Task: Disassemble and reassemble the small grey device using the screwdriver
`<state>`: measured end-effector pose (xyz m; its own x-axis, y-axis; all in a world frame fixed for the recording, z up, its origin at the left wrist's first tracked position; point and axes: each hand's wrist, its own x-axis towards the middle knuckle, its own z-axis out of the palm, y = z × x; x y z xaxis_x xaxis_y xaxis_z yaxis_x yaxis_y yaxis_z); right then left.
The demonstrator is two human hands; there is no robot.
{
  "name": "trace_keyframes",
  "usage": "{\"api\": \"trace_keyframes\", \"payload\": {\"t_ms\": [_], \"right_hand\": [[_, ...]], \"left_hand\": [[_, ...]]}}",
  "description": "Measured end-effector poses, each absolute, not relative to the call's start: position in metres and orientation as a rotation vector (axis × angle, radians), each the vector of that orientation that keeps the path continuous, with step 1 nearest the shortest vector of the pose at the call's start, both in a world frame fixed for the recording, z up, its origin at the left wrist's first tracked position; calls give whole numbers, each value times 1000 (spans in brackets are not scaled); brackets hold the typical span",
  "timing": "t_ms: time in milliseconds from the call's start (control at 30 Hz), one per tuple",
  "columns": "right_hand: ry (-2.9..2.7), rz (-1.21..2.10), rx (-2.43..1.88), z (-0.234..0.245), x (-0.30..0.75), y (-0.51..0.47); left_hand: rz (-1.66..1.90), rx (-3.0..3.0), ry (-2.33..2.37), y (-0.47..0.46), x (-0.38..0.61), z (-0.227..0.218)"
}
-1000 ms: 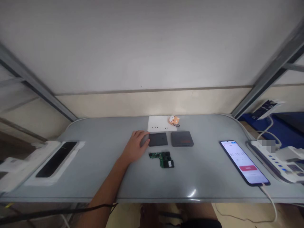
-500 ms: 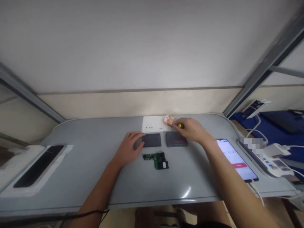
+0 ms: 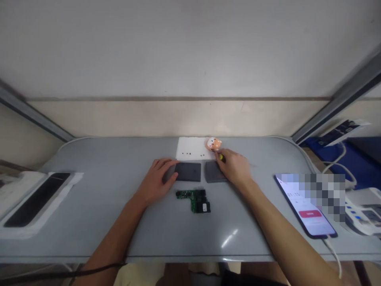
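Note:
My left hand (image 3: 156, 180) rests on the table with thumb and fingers apart, at the left edge of a flat dark grey casing half (image 3: 189, 172). My right hand (image 3: 236, 165) is closed around a small screwdriver (image 3: 222, 157) with a yellow-ended handle. Its tip is by an orange and white animal-faced piece (image 3: 214, 143), which lies on a white sheet (image 3: 193, 143). Several tiny dark screws (image 3: 187, 153) sit on the sheet. A second dark grey casing half (image 3: 213, 172) is partly hidden under my right hand. In front lies a green circuit board (image 3: 194, 200).
At the right, a lit phone (image 3: 312, 224) with a cable lies beside a white power strip (image 3: 364, 218). A dark slab on white packaging (image 3: 37, 200) is at the left. A wall (image 3: 178, 117) backs the grey table (image 3: 104, 167).
The head view has shifted slightly. My right hand, with the screwdriver, has come lower and nearer the right casing half, covering more of it. My left hand stays by the left casing half.

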<state>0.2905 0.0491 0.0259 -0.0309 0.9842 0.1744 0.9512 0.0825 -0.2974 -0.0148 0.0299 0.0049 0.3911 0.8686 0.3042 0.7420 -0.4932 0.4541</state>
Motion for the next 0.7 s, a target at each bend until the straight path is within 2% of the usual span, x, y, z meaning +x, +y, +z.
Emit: {"api": "trace_keyframes", "payload": {"t_ms": [233,700], "right_hand": [[-1955,157,-1867,23,296,50],[-1726,203,-2040,17,289,48]], "left_hand": [[767,2431,1421,31,-14,4],[761,2496,1425,28,-13,8]]}}
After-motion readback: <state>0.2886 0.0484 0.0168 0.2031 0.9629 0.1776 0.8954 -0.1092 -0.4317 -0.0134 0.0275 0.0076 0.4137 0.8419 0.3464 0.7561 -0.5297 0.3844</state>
